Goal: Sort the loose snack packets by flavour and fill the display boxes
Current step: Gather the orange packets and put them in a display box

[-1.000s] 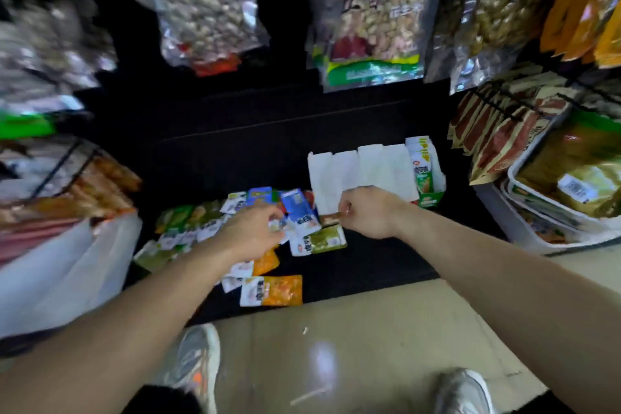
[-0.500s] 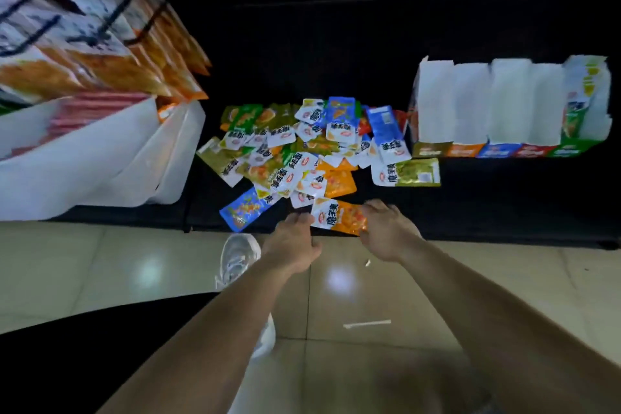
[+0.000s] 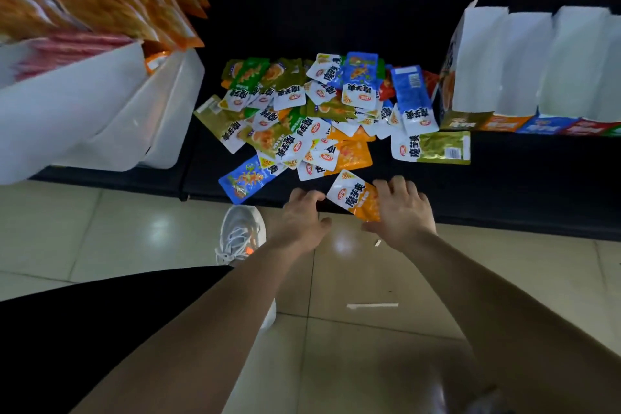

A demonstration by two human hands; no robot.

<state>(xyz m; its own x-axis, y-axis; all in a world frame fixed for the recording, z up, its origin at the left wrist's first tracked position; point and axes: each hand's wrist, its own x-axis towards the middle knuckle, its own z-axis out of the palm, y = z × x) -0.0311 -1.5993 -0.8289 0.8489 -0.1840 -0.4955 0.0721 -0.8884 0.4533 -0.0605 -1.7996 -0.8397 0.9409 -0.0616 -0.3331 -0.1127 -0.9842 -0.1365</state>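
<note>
Hands unmoved at shelf edge, right hand (image 3: 401,212) pinching orange packet (image 3: 356,197), left hand (image 3: 302,219) spread empty

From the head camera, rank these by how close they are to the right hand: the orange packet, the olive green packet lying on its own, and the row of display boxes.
From the right hand:
1. Orange packet, touching its fingers, on the left hand's side.
2. Olive green packet, on the shelf just beyond.
3. Display boxes, farthest, up at right.
</note>
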